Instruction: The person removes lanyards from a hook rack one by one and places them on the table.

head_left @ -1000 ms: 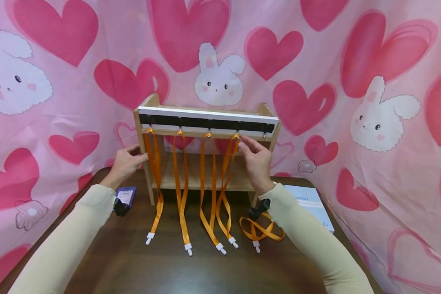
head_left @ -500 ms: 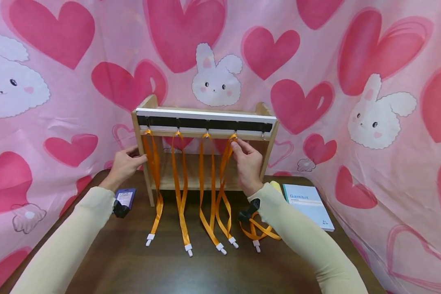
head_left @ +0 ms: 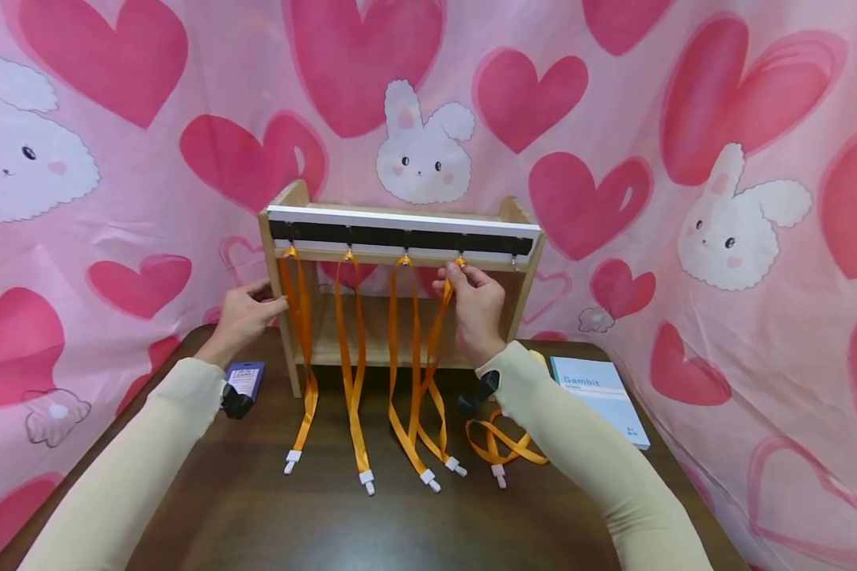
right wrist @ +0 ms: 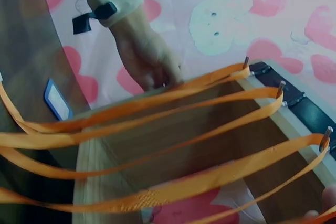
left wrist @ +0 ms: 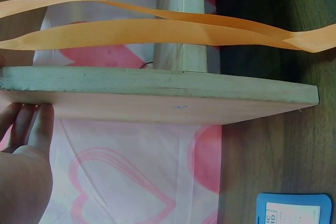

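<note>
Several orange lanyards hang from metal hooks on the black strip of a small wooden rack (head_left: 417, 254). My right hand (head_left: 478, 309) pinches the upper part of the rightmost hanging lanyard (head_left: 437, 337), just below its hook. At the rack's left side, my left hand (head_left: 246, 313) holds the side panel; in the left wrist view its fingers (left wrist: 39, 127) lie against the panel's outer face. Only a bit of the right hand's fingertips (right wrist: 328, 203) shows at the edge of the right wrist view. The far right hook (head_left: 515, 262) bears no lanyard.
A loose orange lanyard (head_left: 503, 448) lies on the dark wooden table (head_left: 314, 523) at right. Beyond it are a light blue "Gambit" notebook (head_left: 600, 396) and a partly hidden yellow object (head_left: 538, 358). A blue card holder (head_left: 246, 378) lies left of the rack.
My right hand has shifted left across the rightmost hanging lanyard, drawing its upper strands together. That lanyard's clip has moved slightly. The left hand stays on the side panel.
</note>
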{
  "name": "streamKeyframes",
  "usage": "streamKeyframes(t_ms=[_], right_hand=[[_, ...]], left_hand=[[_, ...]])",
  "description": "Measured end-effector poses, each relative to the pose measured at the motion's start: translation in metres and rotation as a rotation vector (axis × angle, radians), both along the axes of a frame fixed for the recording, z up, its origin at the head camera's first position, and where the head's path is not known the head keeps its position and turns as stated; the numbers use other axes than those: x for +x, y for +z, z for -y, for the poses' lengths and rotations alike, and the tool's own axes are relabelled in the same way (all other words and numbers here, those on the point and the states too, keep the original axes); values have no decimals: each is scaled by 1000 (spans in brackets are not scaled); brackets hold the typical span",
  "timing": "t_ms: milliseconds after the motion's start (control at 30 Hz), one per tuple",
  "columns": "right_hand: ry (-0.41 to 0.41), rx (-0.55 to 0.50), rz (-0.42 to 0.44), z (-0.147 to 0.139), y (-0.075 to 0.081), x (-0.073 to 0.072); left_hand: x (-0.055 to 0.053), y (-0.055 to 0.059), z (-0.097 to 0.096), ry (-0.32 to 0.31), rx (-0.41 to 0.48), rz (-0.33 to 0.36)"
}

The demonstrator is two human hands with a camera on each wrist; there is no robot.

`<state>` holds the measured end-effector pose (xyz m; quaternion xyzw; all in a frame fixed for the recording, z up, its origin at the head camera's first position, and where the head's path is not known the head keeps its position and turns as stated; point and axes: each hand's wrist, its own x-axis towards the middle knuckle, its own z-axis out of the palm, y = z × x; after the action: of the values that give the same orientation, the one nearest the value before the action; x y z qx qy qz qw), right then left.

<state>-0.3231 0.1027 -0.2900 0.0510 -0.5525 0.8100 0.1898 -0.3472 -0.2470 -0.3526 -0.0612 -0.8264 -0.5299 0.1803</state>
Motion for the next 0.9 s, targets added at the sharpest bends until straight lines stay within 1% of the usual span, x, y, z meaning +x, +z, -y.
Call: streamKeyframes(t_ms=[100,233,367,467,567,733,900], right_hand=[[-9,41,17,-4,-3,-1],[-9,106,-19,-13,-6,0],[1,157,-63,-23,-5,0],[10,212,-69,-29,-2,-3],[22,268,-57,-33,-1,-5],[51,311,-45,-36,0,-5],[52,314,-36,-37,1,-3]], left_hand=[[2,-1,-1,-7,-3,18],[3,1,-2,-14,2,30],[2,7,-3,-20,-1,39],[2,10,-4,-24,-4,46],[2,10,-4,-24,-1,66],[4,7,-3,-9,1,97],[2,5,-2,-4,-6,79]])
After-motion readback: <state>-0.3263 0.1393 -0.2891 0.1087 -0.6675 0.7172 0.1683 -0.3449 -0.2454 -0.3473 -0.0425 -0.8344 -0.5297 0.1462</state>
